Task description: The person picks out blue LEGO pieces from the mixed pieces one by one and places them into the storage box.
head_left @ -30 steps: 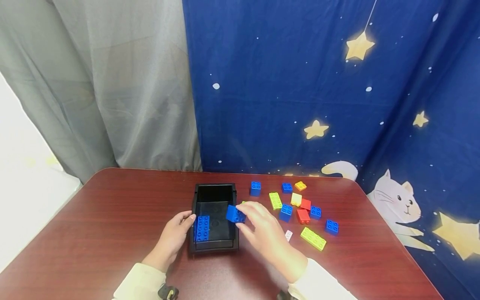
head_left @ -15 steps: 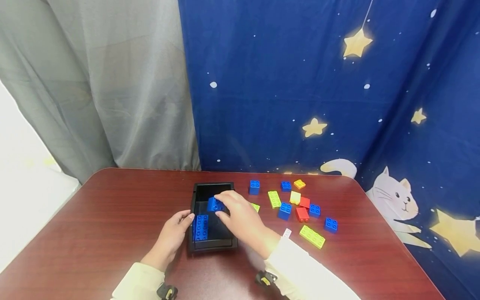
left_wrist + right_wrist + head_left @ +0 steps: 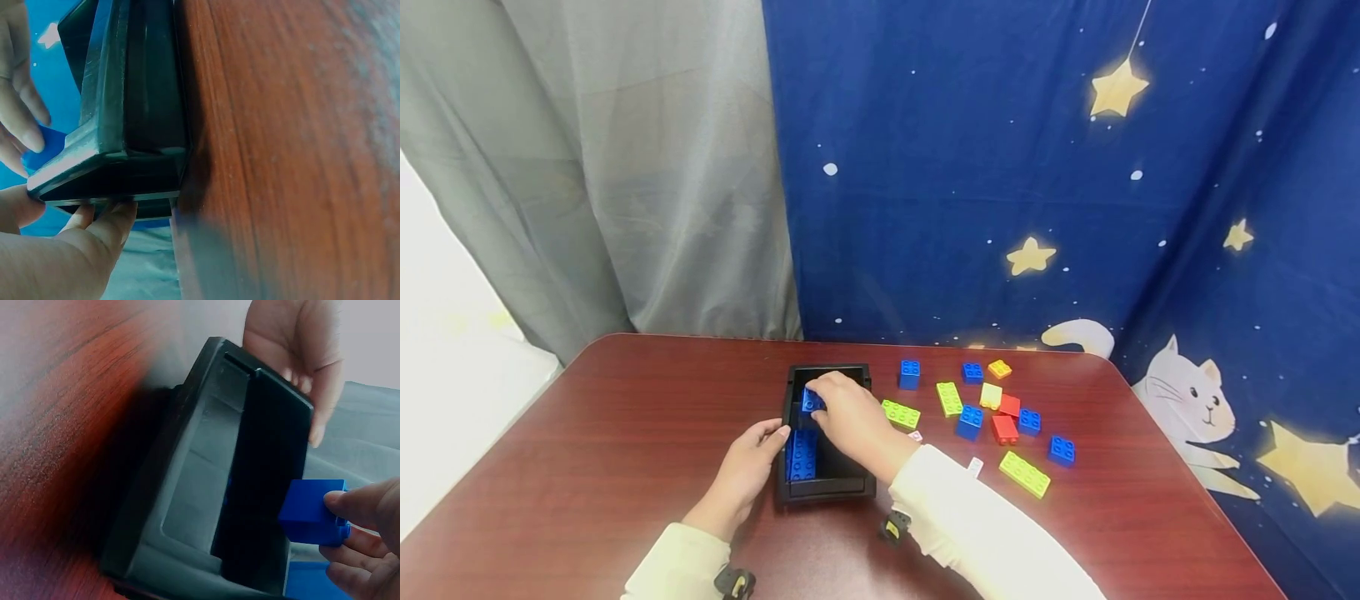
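Observation:
A black plastic box (image 3: 829, 492) stands on the table. My left hand (image 3: 745, 471) grips its left side, thumb at the rim and fingers against the outside wall, as the left wrist view shows. A long blue brick (image 3: 803, 455) lies inside, along the left wall. My right hand (image 3: 859, 423) reaches over the box and pinches a square blue toy brick (image 3: 312, 512) between thumb and fingers. In the right wrist view that brick hangs at the box opening, its studs toward my palm.
Loose bricks lie right of the box: a lime brick (image 3: 901, 414), a tall blue brick (image 3: 909, 375), red bricks (image 3: 1004, 430), a yellow brick (image 3: 991, 396), a long lime brick (image 3: 1025, 475) and several more. Curtains (image 3: 925, 208) hang behind the table (image 3: 662, 417).
My right hand has carried the square blue brick leftward and away from me, from the box's right rim to over its far left part. The left hand keeps its hold.

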### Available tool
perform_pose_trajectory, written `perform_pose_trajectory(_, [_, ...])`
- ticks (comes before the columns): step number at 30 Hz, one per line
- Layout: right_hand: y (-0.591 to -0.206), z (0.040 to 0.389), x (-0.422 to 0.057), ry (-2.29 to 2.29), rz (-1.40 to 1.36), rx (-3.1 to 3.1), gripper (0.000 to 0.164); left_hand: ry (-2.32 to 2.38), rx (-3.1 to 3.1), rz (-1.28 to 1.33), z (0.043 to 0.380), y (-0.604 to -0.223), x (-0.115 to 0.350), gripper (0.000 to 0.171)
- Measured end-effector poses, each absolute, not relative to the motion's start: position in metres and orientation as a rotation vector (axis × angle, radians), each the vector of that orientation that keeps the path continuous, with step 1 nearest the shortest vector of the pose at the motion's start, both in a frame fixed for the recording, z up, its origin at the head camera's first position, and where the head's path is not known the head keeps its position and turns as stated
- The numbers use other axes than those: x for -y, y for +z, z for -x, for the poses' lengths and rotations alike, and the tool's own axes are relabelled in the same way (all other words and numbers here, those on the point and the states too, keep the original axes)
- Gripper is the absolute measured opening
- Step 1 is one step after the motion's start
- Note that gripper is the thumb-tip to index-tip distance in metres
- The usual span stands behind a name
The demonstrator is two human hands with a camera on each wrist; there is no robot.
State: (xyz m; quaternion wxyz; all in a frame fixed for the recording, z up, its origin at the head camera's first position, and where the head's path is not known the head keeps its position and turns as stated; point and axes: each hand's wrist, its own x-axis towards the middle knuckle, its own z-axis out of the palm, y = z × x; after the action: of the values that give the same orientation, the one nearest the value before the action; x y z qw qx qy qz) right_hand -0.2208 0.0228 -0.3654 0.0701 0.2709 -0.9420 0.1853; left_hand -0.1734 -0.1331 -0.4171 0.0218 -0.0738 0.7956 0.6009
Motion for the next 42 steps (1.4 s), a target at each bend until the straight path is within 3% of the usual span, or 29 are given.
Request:
perform_pose_trajectory(21, [-0.382,0.239,0.004,0.377,-0.789,2.947,0.035,1.936,-2.442,0.237,0.173,-0.415,0.131,0.043])
perform_pose_trajectory(42, [-0.399,0.25,0.009,0.491,-0.742,3.041,0.031,1.925,-2.432,0.238,0.173,-0.416,0.132,0.046])
